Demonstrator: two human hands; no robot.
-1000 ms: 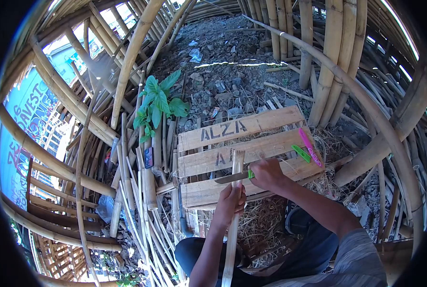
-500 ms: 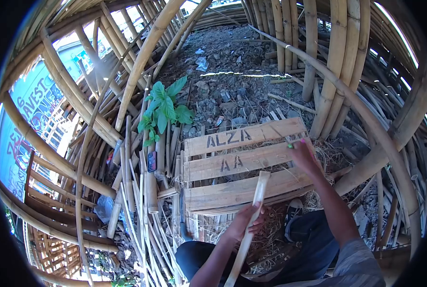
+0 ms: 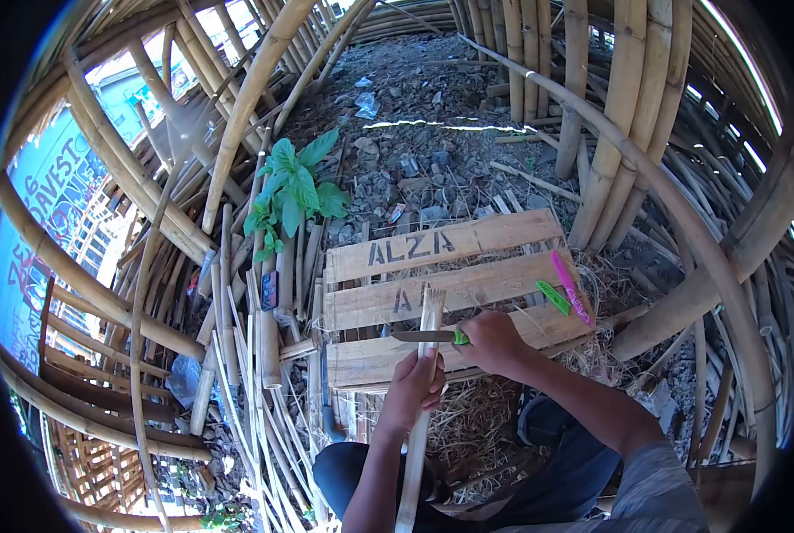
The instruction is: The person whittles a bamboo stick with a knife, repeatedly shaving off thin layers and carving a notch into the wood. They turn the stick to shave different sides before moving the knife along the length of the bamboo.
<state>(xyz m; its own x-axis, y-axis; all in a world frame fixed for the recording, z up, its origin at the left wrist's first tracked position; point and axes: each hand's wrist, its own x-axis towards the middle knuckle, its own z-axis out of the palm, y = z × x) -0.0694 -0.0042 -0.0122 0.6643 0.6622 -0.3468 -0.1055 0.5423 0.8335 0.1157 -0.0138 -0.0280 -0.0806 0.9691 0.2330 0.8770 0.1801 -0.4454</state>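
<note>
A pale bamboo strip [image 3: 419,435] stands tilted over the front of a slatted wooden crate [image 3: 397,355], with my left hand [image 3: 412,388] wrapped around it below its frayed top. My right hand [image 3: 494,345] grips the green handle of a knife [image 3: 422,337]. The blade points left and lies across the strip, just above my left fingers. On the crate's right end are a green sheath [image 3: 552,298] and a pink sheath or knife [image 3: 573,286]; which it is I cannot tell.
A phone [image 3: 269,290] rests on bamboo left of the crate, near a leafy green plant [image 3: 297,191]. Bamboo poles [image 3: 626,133] rise at the right, and a long curved pole [image 3: 672,200] arches there. Rubble covers the ground behind.
My right hand has moved left from the crate's right end to the strip, and now holds the knife. The pink and green items there are now uncovered. The view has shifted slightly.
</note>
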